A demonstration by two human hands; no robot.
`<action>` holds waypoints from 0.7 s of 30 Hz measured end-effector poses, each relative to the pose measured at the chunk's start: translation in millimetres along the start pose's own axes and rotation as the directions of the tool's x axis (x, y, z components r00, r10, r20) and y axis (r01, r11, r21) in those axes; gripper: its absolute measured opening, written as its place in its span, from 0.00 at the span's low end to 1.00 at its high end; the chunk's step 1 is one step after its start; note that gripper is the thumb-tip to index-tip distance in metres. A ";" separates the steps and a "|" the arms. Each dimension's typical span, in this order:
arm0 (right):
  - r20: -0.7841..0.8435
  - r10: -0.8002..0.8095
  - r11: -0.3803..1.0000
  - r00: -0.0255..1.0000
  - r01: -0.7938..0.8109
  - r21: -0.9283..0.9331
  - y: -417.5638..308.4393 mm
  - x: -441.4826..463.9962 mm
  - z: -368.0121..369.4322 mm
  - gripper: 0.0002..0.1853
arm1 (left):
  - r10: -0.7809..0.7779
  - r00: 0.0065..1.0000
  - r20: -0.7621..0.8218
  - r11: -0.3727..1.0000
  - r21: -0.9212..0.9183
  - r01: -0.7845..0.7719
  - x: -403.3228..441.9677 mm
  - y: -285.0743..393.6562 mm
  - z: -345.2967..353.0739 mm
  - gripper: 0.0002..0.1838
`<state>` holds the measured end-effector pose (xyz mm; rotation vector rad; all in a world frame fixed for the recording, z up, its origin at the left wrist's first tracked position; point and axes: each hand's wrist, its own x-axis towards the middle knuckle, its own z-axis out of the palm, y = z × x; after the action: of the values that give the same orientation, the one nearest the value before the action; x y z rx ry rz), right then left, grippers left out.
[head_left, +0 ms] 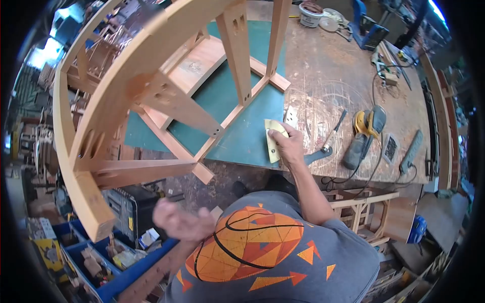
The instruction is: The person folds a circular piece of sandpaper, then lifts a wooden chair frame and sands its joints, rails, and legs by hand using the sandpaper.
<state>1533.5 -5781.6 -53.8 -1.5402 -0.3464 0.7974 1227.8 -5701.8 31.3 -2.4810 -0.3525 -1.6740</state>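
My right hand (287,146) grips a pale yellow piece of sandpaper (273,146) with a dark hole in it, held over the edge of a green mat (242,139). My left hand (184,220) hangs in front of my body, smeared by motion, so its fingers are unclear. A wooden chair frame (202,45) lies on the mat to the left, apart from both hands. Its curved rail (121,65) sweeps up toward me, joined by tapered slats (187,108) to a straight bar (235,116). A brown patch marks the rail near one slat.
On the workbench (323,65) to the right lie a file-like tool (333,131), an orbital sander (368,132) with cord, and a green power strip (410,151). A white tub (310,14) stands at the back. Below left are a blue divided bin (121,283) and a black toolbox (131,207).
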 end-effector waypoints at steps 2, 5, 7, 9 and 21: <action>-0.063 0.049 0.991 0.997 -0.041 0.127 0.5 22.6 -10.6 0.19 | -0.182 0.892 0.414 0.953 -0.150 0.264 9.7 37.5 22.8 0.35; 0.007 0.105 0.941 0.994 -0.101 0.323 -21.7 44.5 -28.8 0.21 | -0.554 0.591 0.586 0.627 -0.173 0.759 29.4 54.1 114.5 0.42; 0.051 0.091 0.936 0.995 -0.103 0.337 -19.3 66.5 -48.3 0.21 | -0.711 0.439 0.549 0.398 -0.201 0.895 31.6 44.6 185.7 0.44; 0.091 0.079 0.928 0.993 -0.107 0.358 -22.8 77.4 -65.5 0.21 | -0.781 0.351 0.517 0.305 -0.175 0.936 34.1 32.9 239.0 0.44; 0.039 0.033 0.991 0.999 -0.038 0.129 -22.4 102.3 -96.5 0.24 | -0.816 0.432 0.385 0.243 -0.449 0.860 133.7 64.4 258.5 0.53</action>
<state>1675.4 -5784.4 -65.1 -1.4144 -0.2895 0.8607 1524.2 -5687.1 59.2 -3.0295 -1.7460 -2.3170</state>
